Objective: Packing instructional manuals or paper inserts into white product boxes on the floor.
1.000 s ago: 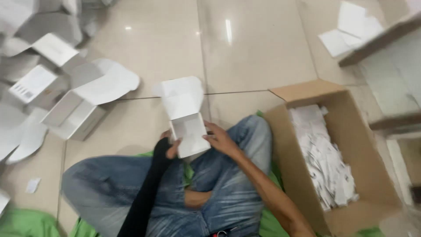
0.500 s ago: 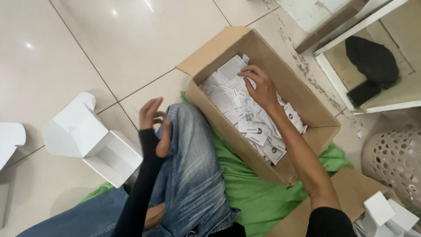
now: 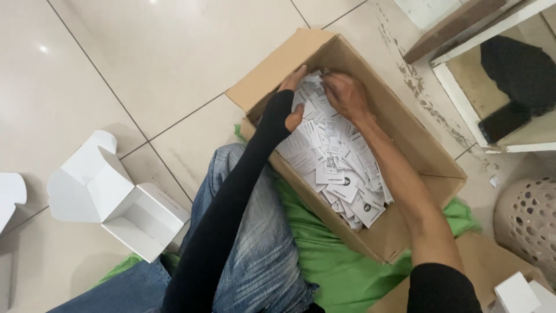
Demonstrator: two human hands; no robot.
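1. Right hand (image 3: 346, 95) is pinching the far edge of the paper slips (image 3: 336, 162); grip closed on them.
2. Left hand (image 3: 292, 98), in a black sleeve, is touching the slips with fingers loosely open.
3. Slips are filling the cardboard box (image 3: 425, 159), right of the knee.
4. An open white box (image 3: 116, 200) is lying near left.
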